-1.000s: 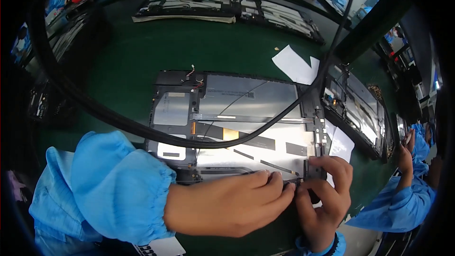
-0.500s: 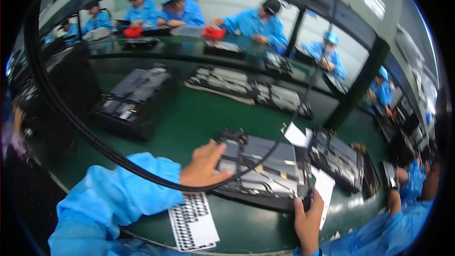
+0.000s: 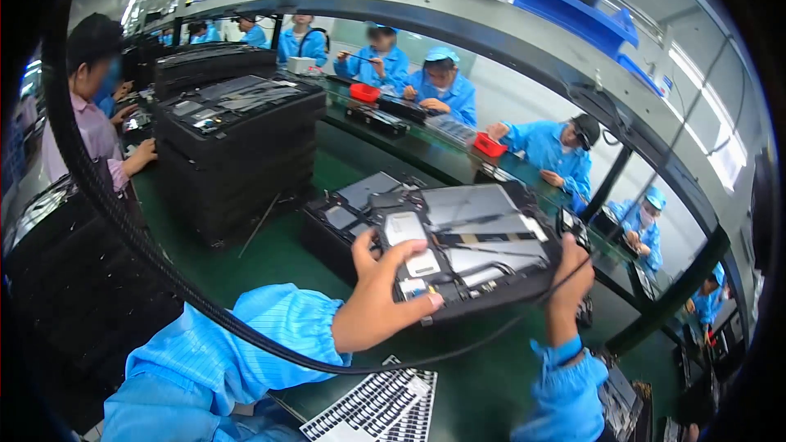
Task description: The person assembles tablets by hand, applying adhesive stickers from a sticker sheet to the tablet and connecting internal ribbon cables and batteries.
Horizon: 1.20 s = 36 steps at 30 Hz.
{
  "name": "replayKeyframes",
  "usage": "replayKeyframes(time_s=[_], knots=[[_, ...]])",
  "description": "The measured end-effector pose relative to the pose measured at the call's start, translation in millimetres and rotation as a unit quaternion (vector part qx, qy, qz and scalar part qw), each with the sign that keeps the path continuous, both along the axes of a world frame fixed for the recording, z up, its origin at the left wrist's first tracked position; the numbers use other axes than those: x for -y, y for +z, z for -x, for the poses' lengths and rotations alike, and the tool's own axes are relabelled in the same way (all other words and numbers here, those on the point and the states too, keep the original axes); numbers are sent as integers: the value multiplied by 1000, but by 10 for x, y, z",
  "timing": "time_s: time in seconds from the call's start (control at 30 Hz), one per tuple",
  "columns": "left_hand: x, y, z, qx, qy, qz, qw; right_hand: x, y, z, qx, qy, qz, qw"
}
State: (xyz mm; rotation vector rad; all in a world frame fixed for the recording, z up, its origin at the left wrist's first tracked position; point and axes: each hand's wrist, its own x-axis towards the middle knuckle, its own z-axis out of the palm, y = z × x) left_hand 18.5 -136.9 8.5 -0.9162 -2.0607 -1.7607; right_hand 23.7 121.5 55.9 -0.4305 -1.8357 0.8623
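A black foam tray (image 3: pixel 495 299) carrying flat grey and silver device parts is held between my two hands, tilted, its left end over a similar tray stack (image 3: pixel 327 237). My left hand (image 3: pixel 381 295) grips its near left corner, with the thumb and fingers spread across the parts there. On the right end, my right hand (image 3: pixel 569 282) is wrapped round the edge, its fingertips partly hidden. Whether the held tray rests on the stack or hangs just above it, I cannot tell. A black braided cable (image 3: pixel 246 331) crosses in front of my left sleeve.
Sheets of black-and-white labels (image 3: pixel 381 409) lie at the near bench edge. A tall stack of black trays (image 3: pixel 233 172) stands far left. More device parts (image 3: pixel 622 397) lie at lower right. A person in pink (image 3: pixel 90 131) works at left; several people in blue sit across the bench.
The tray has been lifted off the bench at right and carried over to the stack farther left. My view has swung left, and both hands have moved with the tray.
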Motion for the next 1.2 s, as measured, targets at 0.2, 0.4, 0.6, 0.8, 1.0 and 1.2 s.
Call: replayKeyframes(time_s=[0.2, 0.4, 0.6, 0.8, 1.0, 1.2], knots=[[410, -225, 305, 13, 178, 55, 982, 384, -307, 1473, -38, 84, 60, 994], [745, -187, 359, 33, 219, 186, 957, 620, -771, 1986, -38, 159, 141, 976], [1125, 70, 1307, -23, 122, 65, 990, 581, -966, 1738, -45, 175, 235, 955], [854, -68, 2005, 372, -301, -72, 875, 1192, -1028, 1570, -20, 350, 314, 882], [808, 38, 2101, 376, -244, 71, 891, 982, -867, 1458, 224, 269, 165, 922], [757, 666, 1774, -108, 61, 525, 842, -198, -820, 1044, 228, 32, -313, 922]])
